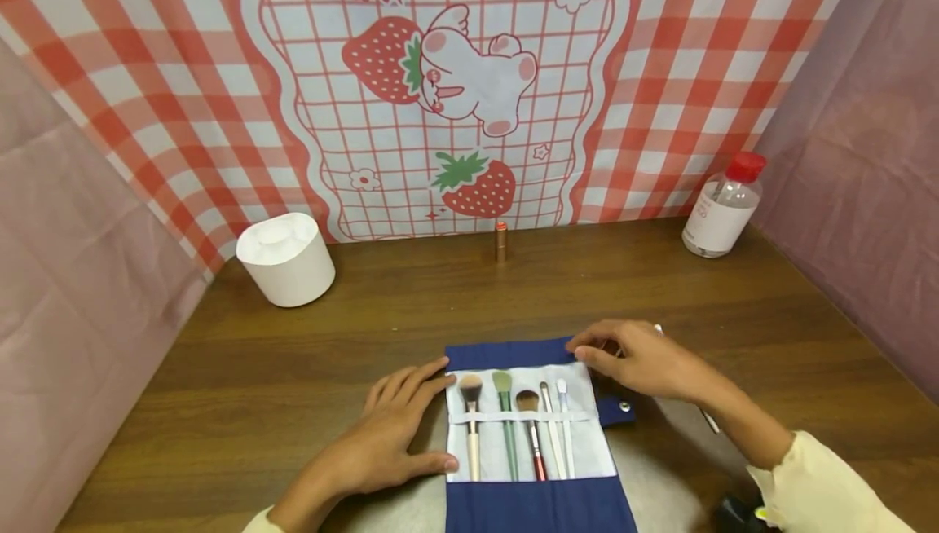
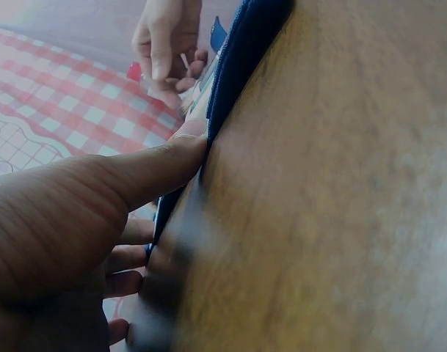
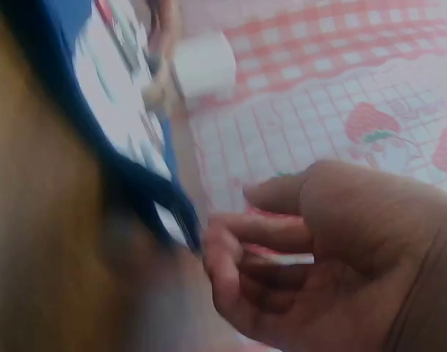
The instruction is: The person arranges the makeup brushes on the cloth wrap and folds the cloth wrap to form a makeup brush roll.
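A navy fabric brush roll lies unfolded on the table. Its white lining holds several makeup brushes under an elastic band, among them a cream-handled brush, a green brush and a red-handled brush. Along the roll's left edge rests my left hand, fingers extended; in the left wrist view its thumb presses that edge. My right hand is at the top right corner, fingertips touching the navy flap. Loosely bent fingers, thumb apart, show in the blurred right wrist view.
A slim white stick lies partly hidden beneath my right forearm. At the back stand a white container, a small copper-coloured tube and a red-capped bottle. Behind them hangs a strawberry-print cloth. A dark object sits at lower right.
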Available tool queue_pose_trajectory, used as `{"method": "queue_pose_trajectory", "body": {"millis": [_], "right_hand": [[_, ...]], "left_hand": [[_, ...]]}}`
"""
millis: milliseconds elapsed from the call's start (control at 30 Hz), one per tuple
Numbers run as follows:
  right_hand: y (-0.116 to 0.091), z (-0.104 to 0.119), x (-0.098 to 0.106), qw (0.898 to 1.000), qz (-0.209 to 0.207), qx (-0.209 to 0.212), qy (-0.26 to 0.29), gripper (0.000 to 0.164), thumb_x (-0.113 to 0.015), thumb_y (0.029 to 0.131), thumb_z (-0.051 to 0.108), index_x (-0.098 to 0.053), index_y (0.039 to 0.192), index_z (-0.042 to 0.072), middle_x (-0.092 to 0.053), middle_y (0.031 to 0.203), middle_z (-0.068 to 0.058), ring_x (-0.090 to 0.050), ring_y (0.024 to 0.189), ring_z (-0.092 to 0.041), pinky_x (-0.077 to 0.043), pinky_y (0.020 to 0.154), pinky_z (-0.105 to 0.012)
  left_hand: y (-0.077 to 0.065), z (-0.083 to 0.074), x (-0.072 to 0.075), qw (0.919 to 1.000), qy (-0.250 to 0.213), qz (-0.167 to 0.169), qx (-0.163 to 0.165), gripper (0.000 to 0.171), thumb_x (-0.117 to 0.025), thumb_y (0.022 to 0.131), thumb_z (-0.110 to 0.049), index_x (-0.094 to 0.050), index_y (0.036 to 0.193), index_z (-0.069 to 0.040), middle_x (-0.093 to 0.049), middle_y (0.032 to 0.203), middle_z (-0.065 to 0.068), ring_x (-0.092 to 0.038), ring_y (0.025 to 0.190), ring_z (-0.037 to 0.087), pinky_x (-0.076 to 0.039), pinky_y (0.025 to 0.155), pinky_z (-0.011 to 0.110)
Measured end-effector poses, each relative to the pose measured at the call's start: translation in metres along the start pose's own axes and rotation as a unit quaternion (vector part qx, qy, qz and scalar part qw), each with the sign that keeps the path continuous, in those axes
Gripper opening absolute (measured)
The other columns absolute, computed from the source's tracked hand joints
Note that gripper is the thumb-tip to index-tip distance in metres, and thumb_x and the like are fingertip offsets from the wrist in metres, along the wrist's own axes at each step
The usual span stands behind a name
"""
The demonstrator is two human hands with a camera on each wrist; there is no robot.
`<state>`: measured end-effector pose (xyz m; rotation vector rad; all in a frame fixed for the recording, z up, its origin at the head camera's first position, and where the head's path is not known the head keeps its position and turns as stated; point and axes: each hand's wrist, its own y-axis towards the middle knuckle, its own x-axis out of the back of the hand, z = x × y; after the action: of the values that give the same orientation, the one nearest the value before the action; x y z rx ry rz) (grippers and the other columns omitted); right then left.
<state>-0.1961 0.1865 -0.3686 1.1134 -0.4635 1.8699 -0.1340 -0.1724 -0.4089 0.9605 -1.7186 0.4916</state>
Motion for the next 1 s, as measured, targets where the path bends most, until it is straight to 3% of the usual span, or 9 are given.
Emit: {"method": "queue_pose_trajectory", "body": {"millis": [100,167,367,500,767,867,1000], "right_hand": [[-0.005,-0.013,0.017,0.992,-0.065,-0.048,-0.100,0.016,-0.061,0.089,0.026,-0.067,0.096,0.012,-0.061,0.078,0.007,-0.055,0.068,-0.009,-0.045,0.058,-0.029],[-0.011,-0.024,0.027,0.981,-0.081,-0.093,-0.151,0.014,-0.063,0.087,0.024,-0.064,0.092,0.010,-0.057,0.072,0.005,-0.052,0.064,-0.011,-0.042,0.055,-0.032],[-0.028,-0.049,0.041,0.961,-0.043,-0.193,-0.194,0.019,-0.066,0.083,0.029,-0.056,0.075,0.015,-0.054,0.067,0.000,-0.054,0.063,-0.025,-0.040,0.052,-0.044],[-0.030,-0.054,0.039,0.961,-0.037,-0.201,-0.185,0.019,-0.066,0.082,0.027,-0.055,0.072,0.016,-0.053,0.066,0.001,-0.052,0.063,-0.025,-0.039,0.053,-0.044],[-0.024,-0.056,0.038,0.973,-0.079,-0.155,-0.154,0.015,-0.063,0.084,0.023,-0.063,0.087,0.008,-0.058,0.070,0.005,-0.053,0.064,-0.015,-0.042,0.057,-0.036],[-0.018,-0.052,0.043,0.978,-0.105,-0.141,-0.110,0.017,-0.062,0.086,0.022,-0.063,0.091,0.006,-0.061,0.073,0.003,-0.055,0.058,-0.011,-0.043,0.053,-0.030],[-0.008,-0.046,0.049,0.979,-0.132,-0.152,-0.013,0.024,-0.059,0.089,0.028,-0.062,0.098,0.006,-0.064,0.079,-0.005,-0.060,0.054,-0.012,-0.048,0.048,-0.028]], "left_hand": [[0.001,0.000,0.000,1.0000,-0.001,-0.002,-0.001,0.089,-0.059,0.074,-0.066,-0.030,0.144,-0.021,-0.015,0.153,-0.003,-0.018,0.134,0.022,-0.015,0.102,0.051],[0.001,0.000,0.000,1.0000,-0.002,-0.002,-0.002,0.089,-0.060,0.074,-0.066,-0.030,0.144,-0.020,-0.016,0.153,-0.003,-0.018,0.134,0.022,-0.015,0.102,0.051],[0.002,0.000,0.000,1.0000,-0.004,-0.001,-0.006,0.089,-0.060,0.074,-0.066,-0.030,0.144,-0.020,-0.015,0.153,-0.003,-0.018,0.134,0.021,-0.014,0.102,0.050],[0.001,0.000,0.000,1.0000,-0.006,0.000,-0.003,0.089,-0.060,0.074,-0.066,-0.029,0.145,-0.021,-0.015,0.153,-0.003,-0.018,0.134,0.021,-0.013,0.102,0.050],[0.002,0.001,0.000,1.0000,-0.004,0.003,0.000,0.090,-0.059,0.074,-0.067,-0.029,0.145,-0.021,-0.014,0.153,-0.004,-0.017,0.134,0.020,-0.014,0.102,0.050],[0.002,0.001,0.000,1.0000,-0.005,0.005,0.000,0.090,-0.059,0.074,-0.067,-0.028,0.145,-0.021,-0.014,0.153,-0.004,-0.017,0.134,0.021,-0.013,0.103,0.051],[0.001,0.001,0.000,1.0000,-0.006,0.005,0.001,0.090,-0.059,0.074,-0.067,-0.028,0.145,-0.021,-0.013,0.153,-0.004,-0.017,0.134,0.022,-0.013,0.102,0.051]]}}
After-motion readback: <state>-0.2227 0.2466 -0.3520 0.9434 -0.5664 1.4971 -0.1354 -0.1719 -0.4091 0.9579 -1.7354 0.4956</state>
